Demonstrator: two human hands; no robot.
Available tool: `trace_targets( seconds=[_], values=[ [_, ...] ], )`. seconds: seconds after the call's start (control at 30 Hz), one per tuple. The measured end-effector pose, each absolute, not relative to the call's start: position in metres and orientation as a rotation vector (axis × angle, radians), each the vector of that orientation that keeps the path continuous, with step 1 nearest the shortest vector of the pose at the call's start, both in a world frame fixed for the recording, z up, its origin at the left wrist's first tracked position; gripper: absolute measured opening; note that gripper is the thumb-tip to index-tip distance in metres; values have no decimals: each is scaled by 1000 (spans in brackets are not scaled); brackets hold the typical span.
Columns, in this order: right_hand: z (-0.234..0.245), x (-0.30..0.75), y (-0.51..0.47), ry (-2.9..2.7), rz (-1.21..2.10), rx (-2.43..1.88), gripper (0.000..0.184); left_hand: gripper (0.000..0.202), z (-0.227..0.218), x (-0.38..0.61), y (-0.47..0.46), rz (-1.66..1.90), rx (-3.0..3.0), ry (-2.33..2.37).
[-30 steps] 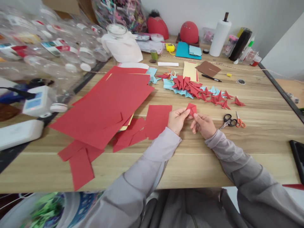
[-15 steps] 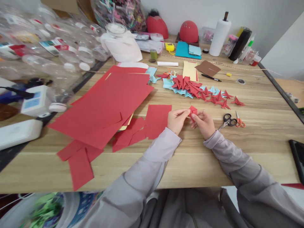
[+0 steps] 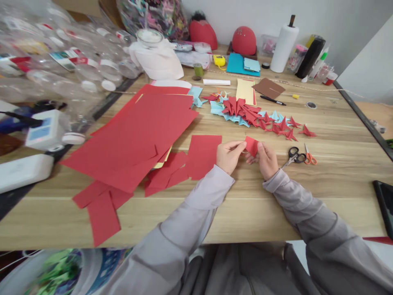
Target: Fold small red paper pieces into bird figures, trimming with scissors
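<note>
Tiny red square (image 3: 251, 146), edges mostly hidden by fingers

Just the head cam here. The left hand (image 3: 227, 157) pinches the square's left edge between thumb and fingers, and the right hand (image 3: 268, 159) pinches its right edge, thumb on the near side. So it's right between them, held over the wooden desk (image 3: 245, 217). Can't see the back, so no clue what folds are there.

Beyond it, the folded cranes (image 3: 242, 108) overlap so much that I can't count them. The black-handled scissors (image 3: 294, 155) point at the right cuff (image 3: 273, 181); can't tell if the tips touch it. Orange scissors (image 3: 310, 159) are just beside those.

On the left, big red sheets (image 3: 132, 139) cover most of some yellowish paper (image 3: 159, 165). The plastic bottles (image 3: 82, 71) are a blur, a bucket (image 3: 92, 270) gets cut off bottom left, and some black thing (image 3: 384, 205) runs off the right edge.
</note>
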State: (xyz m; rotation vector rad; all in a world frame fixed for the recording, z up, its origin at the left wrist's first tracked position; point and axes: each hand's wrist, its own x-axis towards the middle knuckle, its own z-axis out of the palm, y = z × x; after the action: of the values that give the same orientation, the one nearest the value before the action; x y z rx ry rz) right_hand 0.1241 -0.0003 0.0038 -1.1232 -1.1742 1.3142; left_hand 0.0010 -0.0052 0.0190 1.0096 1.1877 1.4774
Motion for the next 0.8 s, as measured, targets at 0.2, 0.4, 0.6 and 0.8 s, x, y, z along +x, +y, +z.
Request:
trace_targets(
  seconds=[0.2,0.4,0.6,0.8],
  values=[
    [2,125,3,-1165,1340,-1163,45,16,16,2,-2,1467,850,1172],
    [3,121,-3,-1297,1222,-1148,42,18,10,1,3,1507,826,1180],
    [1,123,-1,-1297,1190,-1154,40,12,10,1,2,1445,780,1085],
    [2,125,3,-1222,1224,-1126,41,22,14,2,-1,1442,864,1017]
  ],
)
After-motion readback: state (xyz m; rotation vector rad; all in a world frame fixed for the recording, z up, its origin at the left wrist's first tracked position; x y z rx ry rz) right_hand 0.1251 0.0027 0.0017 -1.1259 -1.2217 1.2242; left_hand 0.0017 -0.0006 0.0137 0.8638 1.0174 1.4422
